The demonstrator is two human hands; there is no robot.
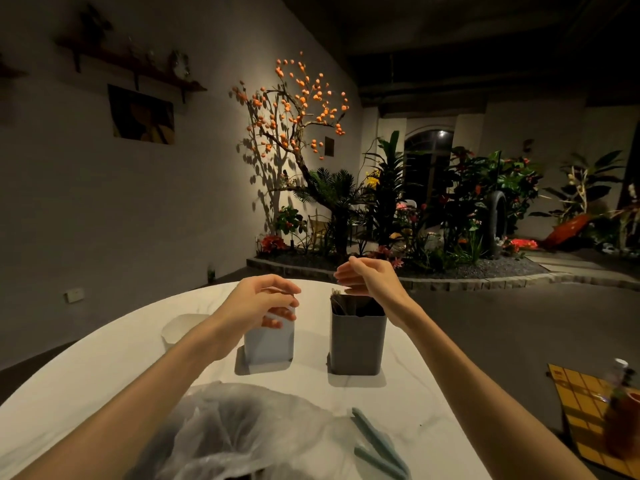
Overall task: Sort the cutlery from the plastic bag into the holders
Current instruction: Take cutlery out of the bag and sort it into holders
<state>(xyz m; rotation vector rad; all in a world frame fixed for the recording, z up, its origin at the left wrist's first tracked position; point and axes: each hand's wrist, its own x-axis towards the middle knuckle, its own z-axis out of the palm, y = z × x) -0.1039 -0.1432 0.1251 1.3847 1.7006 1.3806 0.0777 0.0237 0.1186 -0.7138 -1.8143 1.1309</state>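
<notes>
Head view: at frame centre the left hand (263,299) hovers over the pale holder (268,344), its grip loosely curled; whether it pinches anything I cannot tell. The right hand (367,277), fingers relaxed and empty, hangs above the grey holder (358,341), which already contains dark cutlery. The plastic bag (235,431) lies bottom centre on the bench (104,368), green pieces (377,448) beside it, so sorting seems unfinished.

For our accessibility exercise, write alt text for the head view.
A person's left hand and right hand hover over a pale holder and a grey holder on a white table. A clear plastic bag and blue-green cutlery lie nearer.
</notes>
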